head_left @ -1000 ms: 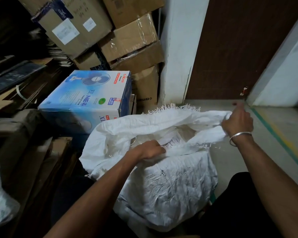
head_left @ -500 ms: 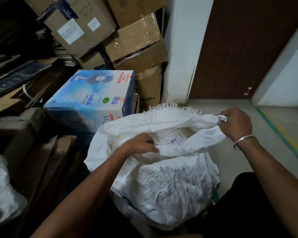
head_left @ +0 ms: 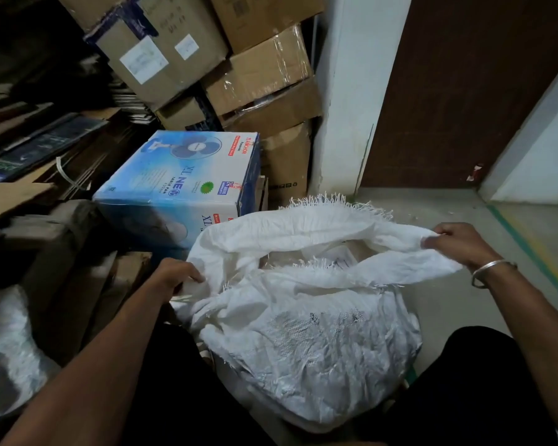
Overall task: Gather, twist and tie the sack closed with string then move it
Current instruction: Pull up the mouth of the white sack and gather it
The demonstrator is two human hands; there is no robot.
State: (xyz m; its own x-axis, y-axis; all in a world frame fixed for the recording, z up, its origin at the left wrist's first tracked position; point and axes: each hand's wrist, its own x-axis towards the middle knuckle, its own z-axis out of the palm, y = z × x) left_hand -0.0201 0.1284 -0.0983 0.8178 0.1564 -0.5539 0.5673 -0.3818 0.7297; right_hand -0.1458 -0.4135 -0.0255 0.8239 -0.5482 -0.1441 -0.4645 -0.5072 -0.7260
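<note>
Seeing sack [head_left: 303,336] sitting on floor [head_left: 451,313], mouth facing up and gaping, opening stretching left to right. Left hand [head_left: 174,275] gripping left rim; right hand [head_left: 458,244] pinching right corner.

A cluttered storeroom: stacked cardboard cartons [head_left: 264,75], a boxed table fan [head_left: 181,185], bare concrete floor [head_left: 448,304].

I see open floor [head_left: 458,310] only at the right of the frame, while the blue fan box [head_left: 171,191] just beside the sack [head_left: 303,336] and the stacked cardboard boxes [head_left: 264,72] behind it wall off the left and upper centre.
</note>
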